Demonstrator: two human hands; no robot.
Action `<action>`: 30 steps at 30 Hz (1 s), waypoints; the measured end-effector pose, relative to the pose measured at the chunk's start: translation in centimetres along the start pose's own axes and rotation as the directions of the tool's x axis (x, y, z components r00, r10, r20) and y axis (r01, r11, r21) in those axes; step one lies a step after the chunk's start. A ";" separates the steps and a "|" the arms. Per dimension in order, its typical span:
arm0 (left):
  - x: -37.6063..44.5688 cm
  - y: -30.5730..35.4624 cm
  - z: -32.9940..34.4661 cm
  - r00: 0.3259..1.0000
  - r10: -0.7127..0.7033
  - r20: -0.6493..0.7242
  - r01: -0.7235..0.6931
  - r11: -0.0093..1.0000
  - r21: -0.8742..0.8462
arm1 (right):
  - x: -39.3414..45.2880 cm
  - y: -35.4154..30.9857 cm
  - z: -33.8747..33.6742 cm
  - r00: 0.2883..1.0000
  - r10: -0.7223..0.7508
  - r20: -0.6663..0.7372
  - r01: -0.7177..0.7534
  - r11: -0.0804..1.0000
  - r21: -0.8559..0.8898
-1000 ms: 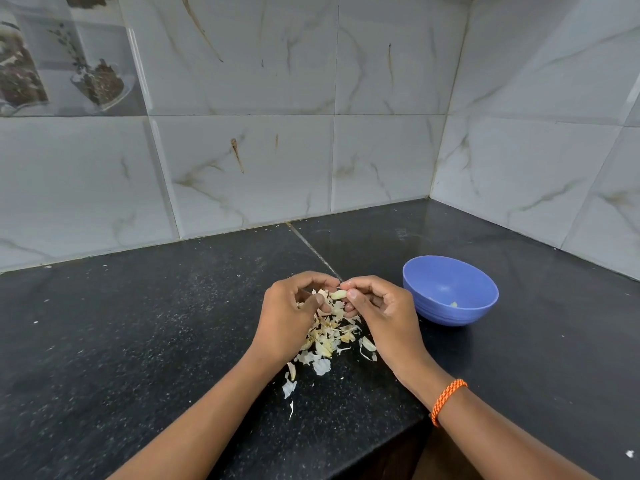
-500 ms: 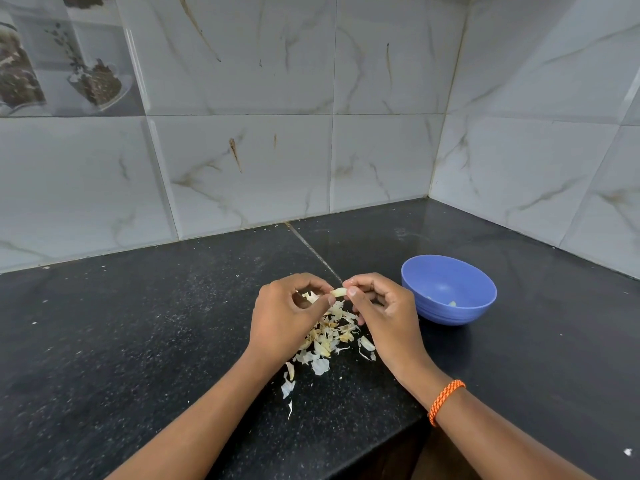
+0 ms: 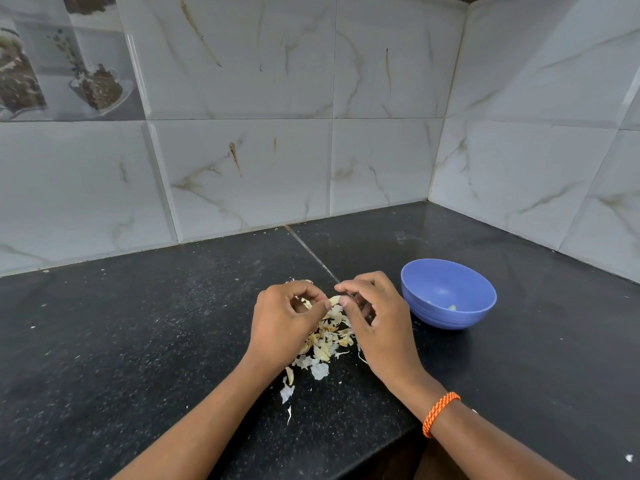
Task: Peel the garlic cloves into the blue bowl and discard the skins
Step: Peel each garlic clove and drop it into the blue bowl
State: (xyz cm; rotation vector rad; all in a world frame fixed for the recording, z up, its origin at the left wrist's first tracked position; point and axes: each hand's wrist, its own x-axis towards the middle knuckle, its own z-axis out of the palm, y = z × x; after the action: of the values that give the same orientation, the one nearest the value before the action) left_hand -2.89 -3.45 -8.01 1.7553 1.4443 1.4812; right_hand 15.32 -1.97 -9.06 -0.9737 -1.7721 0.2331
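A pale garlic clove (image 3: 334,301) is held between both hands above the black counter. My left hand (image 3: 284,320) pinches its left end with thumb and curled fingers. My right hand (image 3: 375,317) pinches its right end, the fingers curled. Under and between the hands lies a pile of papery garlic skins (image 3: 327,344), with loose flakes trailing toward me. To the right of my right hand stands the blue bowl (image 3: 481,306), with a few small pale pieces in its bottom.
The black speckled counter (image 3: 156,341) meets tiled walls at the back and on the right, forming a corner. Its front edge steps back near my right forearm. An orange cord band (image 3: 440,412) circles my right wrist.
Both hands stay over the skin pile. My left thumb has shifted along the clove and the fingers of both hands have reworked their pinch a little.
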 end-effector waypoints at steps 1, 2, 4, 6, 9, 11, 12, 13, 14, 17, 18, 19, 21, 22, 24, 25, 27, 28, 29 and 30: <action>0.0 0.0 0.1 1.000 -0.009 0.004 0.009 1.000 -0.007 | 0.0 -0.1 0.0 1.000 -0.015 0.009 0.015 1.000 0.016; 0.0 0.1 0.1 1.000 -0.020 0.006 0.020 1.000 -0.016 | 0.0 -0.1 0.0 0.999 -0.030 0.020 0.029 0.999 0.036; 0.0 0.3 0.1 0.999 -0.034 0.010 0.035 0.999 -0.029 | 0.0 -0.3 0.0 0.998 -0.046 0.043 0.043 0.997 0.068; -0.1 0.3 0.1 0.999 -0.042 0.019 0.043 0.998 -0.049 | 0.0 -0.2 0.0 0.997 -0.050 0.062 0.045 0.996 0.076; -0.2 0.7 0.0 0.997 -0.059 0.045 0.063 0.991 -0.117 | 0.1 -0.2 0.0 0.997 -0.056 0.062 0.051 0.995 0.081; -0.2 1.0 -0.1 0.995 -0.068 0.068 0.079 0.981 -0.177 | 0.1 -0.2 0.0 0.997 -0.065 0.047 0.060 0.993 0.101; -0.3 1.2 -0.1 0.994 -0.075 0.080 0.091 0.974 -0.208 | 0.1 -0.2 0.0 0.997 -0.068 0.040 0.063 0.992 0.113; -0.3 1.3 -0.2 0.993 -0.083 0.089 0.102 0.966 -0.237 | 0.1 -0.2 -0.1 0.997 -0.067 0.033 0.063 0.990 0.128; -0.3 1.4 -0.3 0.992 -0.088 0.095 0.111 0.958 -0.265 | 0.1 -0.2 -0.1 0.998 -0.061 0.027 0.056 0.987 0.149; -0.3 1.6 -0.3 0.990 -0.093 0.104 0.121 0.942 -0.312 | 0.1 -0.2 -0.1 0.999 -0.034 0.022 0.027 0.971 0.236; -0.4 1.7 -0.3 0.991 -0.091 0.103 0.119 0.942 -0.315 | 0.1 -0.2 -0.1 1.000 -0.024 0.020 0.018 0.965 0.260; -0.4 1.7 -0.2 0.991 -0.087 0.101 0.115 0.942 -0.316 | 0.1 -0.2 -0.1 1.000 -0.014 0.018 0.009 0.960 0.280; -0.3 1.7 -0.2 0.992 -0.080 0.094 0.106 0.942 -0.319 | 0.0 -0.3 0.0 1.000 0.002 0.018 -0.007 0.949 0.316; -0.3 1.7 -0.2 0.993 -0.076 0.092 0.102 0.943 -0.317 | 0.0 -0.3 -0.1 1.000 0.009 0.023 -0.016 0.945 0.328; -0.2 1.5 -0.2 0.993 -0.075 0.093 0.101 0.945 -0.311 | 0.0 -0.2 -0.1 0.999 0.021 0.030 -0.030 0.939 0.342; -0.2 1.4 -0.2 0.993 -0.076 0.092 0.101 0.947 -0.306 | 0.0 -0.2 -0.1 0.999 0.023 0.032 -0.033 0.937 0.347; -0.2 1.3 -0.2 0.993 -0.078 0.084 0.098 0.956 -0.278 | 0.0 -0.2 -0.2 0.999 0.034 0.036 -0.045 0.930 0.366; -0.2 1.2 -0.3 0.994 -0.084 0.073 0.100 0.962 -0.254 | -0.1 -0.2 -0.2 0.998 0.045 0.038 -0.056 0.923 0.381; -0.1 1.0 -0.4 0.994 -0.092 0.061 0.103 0.968 -0.231 | -0.1 -0.1 -0.3 0.997 0.061 0.040 -0.072 0.913 0.401; 0.0 0.9 -0.5 0.994 -0.099 0.052 0.108 0.972 -0.211 | -0.1 0.0 -0.3 0.996 0.083 0.043 -0.093 0.901 0.423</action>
State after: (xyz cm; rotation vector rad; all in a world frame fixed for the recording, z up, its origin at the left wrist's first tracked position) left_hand -2.95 -3.91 -7.15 1.5493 1.2831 1.4771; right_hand 15.59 -2.16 -8.96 -0.7335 -1.6056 0.6639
